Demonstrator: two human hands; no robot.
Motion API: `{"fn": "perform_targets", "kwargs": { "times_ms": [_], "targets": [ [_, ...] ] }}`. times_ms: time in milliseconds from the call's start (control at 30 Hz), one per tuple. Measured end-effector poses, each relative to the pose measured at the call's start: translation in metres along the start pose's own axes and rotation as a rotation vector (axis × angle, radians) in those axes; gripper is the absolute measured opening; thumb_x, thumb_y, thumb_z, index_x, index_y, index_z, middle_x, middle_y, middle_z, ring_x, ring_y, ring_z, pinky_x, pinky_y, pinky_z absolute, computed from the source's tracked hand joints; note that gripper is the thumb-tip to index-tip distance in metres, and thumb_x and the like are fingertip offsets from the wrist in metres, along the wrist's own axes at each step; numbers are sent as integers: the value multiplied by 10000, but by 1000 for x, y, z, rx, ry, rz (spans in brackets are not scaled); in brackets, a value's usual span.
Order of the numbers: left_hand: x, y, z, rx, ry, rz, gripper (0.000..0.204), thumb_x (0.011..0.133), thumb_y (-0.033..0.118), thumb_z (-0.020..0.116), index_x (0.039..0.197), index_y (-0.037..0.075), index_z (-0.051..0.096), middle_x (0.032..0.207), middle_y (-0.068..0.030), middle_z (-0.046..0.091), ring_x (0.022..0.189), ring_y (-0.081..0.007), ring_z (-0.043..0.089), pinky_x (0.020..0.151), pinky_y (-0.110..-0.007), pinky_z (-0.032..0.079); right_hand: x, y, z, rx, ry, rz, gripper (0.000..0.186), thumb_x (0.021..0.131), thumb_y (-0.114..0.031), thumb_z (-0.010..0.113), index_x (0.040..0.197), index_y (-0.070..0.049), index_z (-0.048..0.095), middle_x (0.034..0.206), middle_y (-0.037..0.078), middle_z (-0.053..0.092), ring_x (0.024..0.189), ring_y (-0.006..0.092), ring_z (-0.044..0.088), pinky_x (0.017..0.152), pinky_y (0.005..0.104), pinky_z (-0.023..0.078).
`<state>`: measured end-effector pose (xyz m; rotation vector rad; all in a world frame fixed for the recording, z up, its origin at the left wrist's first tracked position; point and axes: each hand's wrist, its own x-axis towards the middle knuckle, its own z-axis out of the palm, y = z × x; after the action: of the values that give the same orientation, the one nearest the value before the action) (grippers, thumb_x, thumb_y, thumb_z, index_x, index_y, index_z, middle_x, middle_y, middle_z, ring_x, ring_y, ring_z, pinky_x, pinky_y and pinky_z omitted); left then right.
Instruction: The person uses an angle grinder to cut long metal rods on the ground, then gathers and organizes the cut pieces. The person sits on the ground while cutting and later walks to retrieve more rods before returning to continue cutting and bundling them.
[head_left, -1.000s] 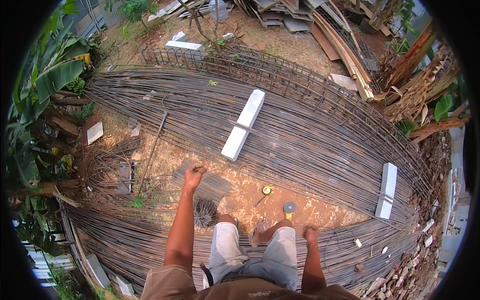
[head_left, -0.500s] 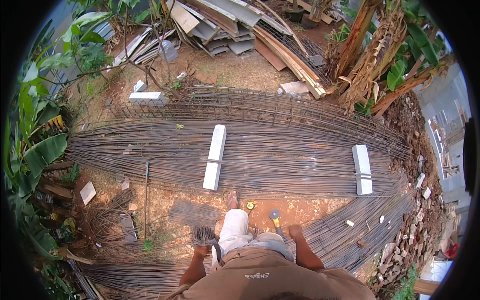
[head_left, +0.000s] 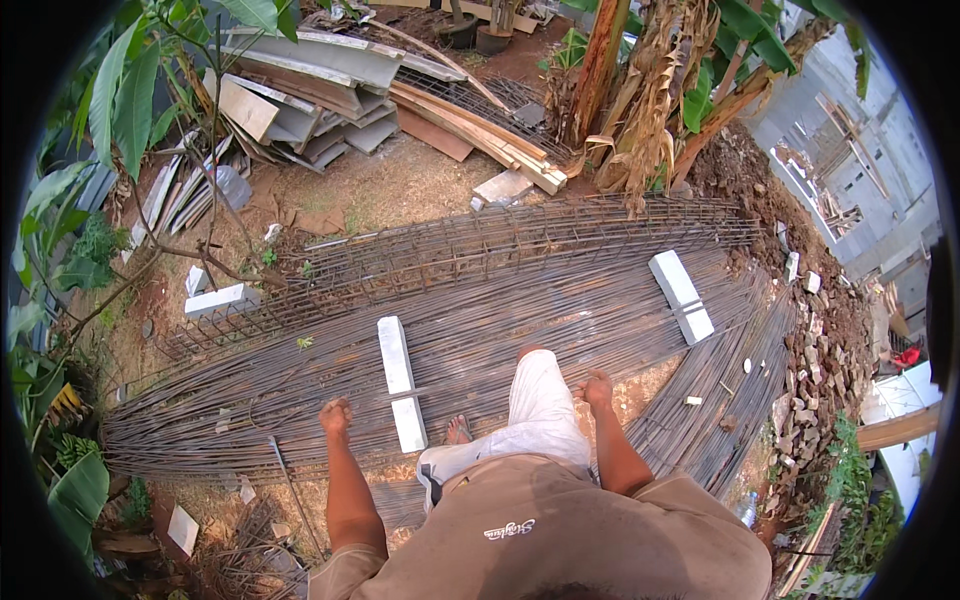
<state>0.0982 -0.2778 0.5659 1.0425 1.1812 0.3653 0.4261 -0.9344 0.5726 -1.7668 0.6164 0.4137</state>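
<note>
My left hand is curled closed above the bars, to the left of a white block; nothing shows in it. My right hand hangs over the near edge of the bars, right of my raised leg, its fingers curled in with nothing visible inside. Below both lies a broad spread of long, rusty steel rebar. Two long white blocks rest across it: the nearer block left of my leg, the other block at the far right. My sandalled foot stands at the bars' near edge.
A rebar cage runs along the far side. Beyond it are stacked boards and timber lengths. More rebar and rubble lie at right. A thin rod lies left of my left arm.
My body has moved forward and turned, and both hands have risen over the bars. The dark wire bundle by my left hand, the tape measure and the hammer are out of sight.
</note>
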Motion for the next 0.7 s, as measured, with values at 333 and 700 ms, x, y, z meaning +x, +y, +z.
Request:
{"fn": "perform_targets", "kwargs": {
  "times_ms": [333, 700],
  "targets": [
    [89, 88, 208, 65, -129, 133, 143, 1000, 145, 833, 915, 59, 758, 857, -30, 736, 766, -157, 710, 670, -315, 539, 78, 127, -39, -871, -304, -278, 162, 1008, -106, 731, 1115, -46, 837, 947, 77, 803, 855, 270, 798, 677, 408, 630],
    [66, -52, 257, 416, 75, -836, 138, 1022, 160, 756, 1131, 81, 787, 958, -63, 795, 774, -235, 777, 637, -439, 603, 314, -135, 109, -94, -229, 444, 275, 1080, -152, 653, 1296, -37, 777, 951, 181, 823, 742, 272, 799, 643, 385, 636]
  ]
}}
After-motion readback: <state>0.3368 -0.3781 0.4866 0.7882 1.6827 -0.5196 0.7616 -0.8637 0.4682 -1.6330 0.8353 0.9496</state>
